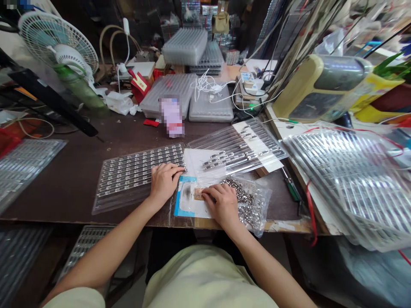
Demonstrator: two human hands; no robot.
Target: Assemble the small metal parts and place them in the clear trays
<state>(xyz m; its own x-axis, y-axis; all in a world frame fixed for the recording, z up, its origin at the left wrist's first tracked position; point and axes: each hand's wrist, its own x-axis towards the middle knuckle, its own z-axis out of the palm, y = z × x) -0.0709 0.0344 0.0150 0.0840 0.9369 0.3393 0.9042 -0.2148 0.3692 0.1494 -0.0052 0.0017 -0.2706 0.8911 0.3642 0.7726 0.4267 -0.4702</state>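
My left hand (164, 179) rests with curled fingers on the right end of a clear plastic tray (128, 177) filled with rows of small metal parts; its fingertips pinch something I cannot make out. My right hand (222, 203) lies closed over a small tan block (199, 193) on a white and blue sheet (188, 201). Just right of that hand a clear bag (253, 201) holds a heap of loose metal parts. Behind it a second clear tray (237, 147) lies tilted and holds only a few parts.
A fan (59, 49) stands at the back left. Stacked trays (186, 45) and boxes sit at the back, with white cables (208, 87). A pile of clear trays (349, 179) fills the right side. A green screwdriver (291, 188) lies near the bag.
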